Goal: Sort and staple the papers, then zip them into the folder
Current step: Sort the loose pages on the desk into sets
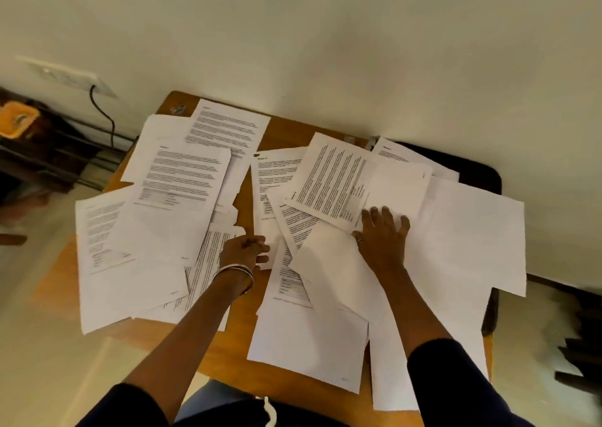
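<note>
Several white sheets, some printed and some blank side up, lie scattered over a wooden table [286, 133]. My left hand [244, 250], with bangles on its wrist, pinches the edge of a printed sheet [267, 205] near the table's middle. My right hand [384, 237] rests flat with spread fingers on a sideways printed sheet [338, 182] and the blank sheets beside it. A dark folder [472, 169] lies under the papers at the far right, mostly hidden. A small metallic object [178, 108], perhaps the stapler, sits at the far left corner.
The table stands against a pale wall. A wall socket [70, 76] with a black cable hangs at the left, above a dark shelf [39, 152] holding an orange item. Papers overhang the table's left and right edges. Dark furniture [583, 335] stands on the right.
</note>
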`<state>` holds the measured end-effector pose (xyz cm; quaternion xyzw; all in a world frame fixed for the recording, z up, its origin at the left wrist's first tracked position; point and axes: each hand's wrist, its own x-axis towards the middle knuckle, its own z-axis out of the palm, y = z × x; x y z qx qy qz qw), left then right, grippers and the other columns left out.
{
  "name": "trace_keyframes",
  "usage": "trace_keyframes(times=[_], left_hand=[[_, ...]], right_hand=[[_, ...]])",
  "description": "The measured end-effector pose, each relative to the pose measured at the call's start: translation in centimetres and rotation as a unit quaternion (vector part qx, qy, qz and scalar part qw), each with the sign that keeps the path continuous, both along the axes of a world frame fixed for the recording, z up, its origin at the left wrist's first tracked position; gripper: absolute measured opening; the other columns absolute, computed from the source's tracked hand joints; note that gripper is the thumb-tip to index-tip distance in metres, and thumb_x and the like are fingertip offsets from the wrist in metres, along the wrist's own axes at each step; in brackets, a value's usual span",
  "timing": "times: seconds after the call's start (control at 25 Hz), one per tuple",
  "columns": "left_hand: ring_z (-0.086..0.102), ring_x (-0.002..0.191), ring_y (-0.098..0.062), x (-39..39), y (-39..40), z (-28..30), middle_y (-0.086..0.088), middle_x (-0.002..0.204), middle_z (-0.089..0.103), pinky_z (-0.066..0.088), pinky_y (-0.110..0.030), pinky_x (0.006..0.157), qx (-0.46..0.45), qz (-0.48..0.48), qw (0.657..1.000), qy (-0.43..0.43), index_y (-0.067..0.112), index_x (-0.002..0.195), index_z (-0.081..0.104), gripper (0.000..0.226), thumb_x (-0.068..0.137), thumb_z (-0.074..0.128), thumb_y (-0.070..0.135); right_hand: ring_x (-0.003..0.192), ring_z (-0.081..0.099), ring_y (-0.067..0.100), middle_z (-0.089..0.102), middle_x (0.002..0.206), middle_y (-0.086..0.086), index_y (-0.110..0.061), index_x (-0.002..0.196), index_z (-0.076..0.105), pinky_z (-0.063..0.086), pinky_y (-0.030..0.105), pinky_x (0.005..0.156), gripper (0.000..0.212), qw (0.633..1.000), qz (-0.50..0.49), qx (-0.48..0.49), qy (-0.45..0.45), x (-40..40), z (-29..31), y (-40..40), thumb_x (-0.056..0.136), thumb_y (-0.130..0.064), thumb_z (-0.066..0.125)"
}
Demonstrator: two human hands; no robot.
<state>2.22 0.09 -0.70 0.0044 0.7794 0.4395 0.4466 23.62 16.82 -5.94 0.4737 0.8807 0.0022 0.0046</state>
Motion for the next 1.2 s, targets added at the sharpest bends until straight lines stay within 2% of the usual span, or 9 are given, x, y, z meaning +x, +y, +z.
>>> trace_keyframes(times=[0.12, 0.36, 0.48, 0.6, 0.8, 0.88, 1.04, 1.12, 1.2], left_hand=[[0.067, 0.077, -0.023, 0.3, 0.0, 0.0, -0.01, 0.094, 0.069, 0.05, -0.025, 0.057, 0.008, 0.008, 1.0, -0.01, 0.008, 0.103, 0.064, 0.015, 0.089, 0.059, 0.009], [0.069, 0.085, -0.027, 0.6, -0.1, -0.3, -0.01, 0.098, 0.071, 0.056, -0.04, 0.081, 0.002, -0.017, 1.0, -0.026, 0.009, 0.105, 0.065, 0.018, 0.088, 0.061, 0.013], [0.069, 0.084, -0.027, 0.3, -0.2, -0.4, -0.011, 0.099, 0.071, 0.056, -0.042, 0.083, 0.004, -0.032, 0.998, -0.044, 0.008, 0.105, 0.065, 0.019, 0.087, 0.062, 0.012], [0.069, 0.082, -0.029, 0.3, -0.3, 0.1, -0.014, 0.1, 0.07, 0.056, -0.04, 0.081, 0.011, -0.045, 0.998, -0.053, 0.008, 0.101, 0.065, 0.014, 0.087, 0.061, 0.011], [0.067, 0.09, -0.03, 0.5, 0.2, 2.7, -0.01, 0.097, 0.071, 0.056, -0.043, 0.076, 0.003, -0.107, 0.978, -0.178, 0.012, 0.105, 0.062, 0.03, 0.088, 0.061, 0.037], [0.067, 0.094, -0.033, 1.0, 0.2, 3.2, -0.011, 0.101, 0.07, 0.056, -0.049, 0.075, 0.041, -0.109, 0.967, -0.227, 0.017, 0.105, 0.062, 0.033, 0.083, 0.065, 0.042], [0.059, 0.098, -0.028, 1.6, -0.7, 3.2, -0.014, 0.115, 0.062, 0.05, -0.035, 0.078, 0.076, -0.086, 0.991, -0.071, 0.005, 0.117, 0.058, 0.033, 0.085, 0.062, 0.001], [0.059, 0.095, -0.029, 0.3, -1.6, 3.3, -0.017, 0.113, 0.063, 0.051, -0.037, 0.079, 0.088, -0.087, 0.99, -0.073, 0.001, 0.116, 0.059, 0.033, 0.084, 0.058, -0.008], [0.061, 0.099, -0.031, -1.7, -2.7, 3.0, -0.014, 0.112, 0.066, 0.048, -0.045, 0.094, 0.107, -0.145, 0.982, -0.063, 0.007, 0.111, 0.063, 0.03, 0.084, 0.06, -0.005]], right_hand=[[0.096, 0.063, 0.034, 0.069, 0.097, 0.013, -0.008, 0.091, 0.068, 0.037, 0.063, 0.096, 0.02, 0.992, 0.089, 0.085, -0.007, 0.1, -0.4, -0.3, 0.078, -0.023, 0.071], [0.128, 0.044, 0.043, 0.052, 0.136, 0.018, -0.013, 0.123, 0.059, 0.029, 0.062, 0.097, 0.072, 0.992, 0.099, 0.001, -0.072, 1.7, -1.0, -0.8, 0.071, -0.063, 0.066], [0.12, 0.052, 0.041, 0.061, 0.125, 0.018, -0.01, 0.112, 0.065, 0.028, 0.064, 0.098, 0.056, 0.99, 0.116, 0.037, -0.071, 1.7, -0.7, -2.7, 0.073, -0.051, 0.073], [0.094, 0.063, 0.037, 0.069, 0.093, 0.016, -0.007, 0.084, 0.067, 0.032, 0.064, 0.1, 0.013, 0.978, 0.152, 0.137, -0.043, 1.1, -0.3, -5.4, 0.081, -0.021, 0.068], [0.057, 0.053, 0.025, 0.057, 0.059, 0.005, -0.009, 0.07, 0.062, 0.044, 0.047, 0.082, 0.011, 0.966, 0.028, 0.228, 0.119, -1.6, 4.0, -9.9, 0.08, -0.006, 0.059], [0.056, 0.056, 0.025, 0.062, 0.063, 0.007, -0.01, 0.074, 0.066, 0.046, 0.038, 0.067, 0.005, 0.974, 0.074, 0.176, 0.123, -3.6, 5.7, -13.7, 0.077, -0.012, 0.069], [0.076, 0.067, 0.017, 0.074, 0.087, -0.005, -0.028, 0.09, 0.074, 0.051, 0.035, 0.068, 0.022, 0.979, 0.153, -0.014, 0.136, -7.0, 7.4, -18.6, 0.081, -0.046, 0.065], [0.096, 0.064, 0.014, 0.071, 0.106, -0.008, -0.03, 0.106, 0.07, 0.05, 0.034, 0.08, 0.028, 0.953, 0.029, -0.11, 0.281, -7.0, 7.2, -17.8, 0.084, -0.046, 0.062], [0.109, 0.059, 0.018, 0.066, 0.119, 0.0, -0.021, 0.122, 0.063, 0.048, 0.037, 0.093, 0.045, 0.885, -0.161, -0.15, 0.409, -5.5, 6.8, -16.0, 0.083, -0.045, 0.067]])
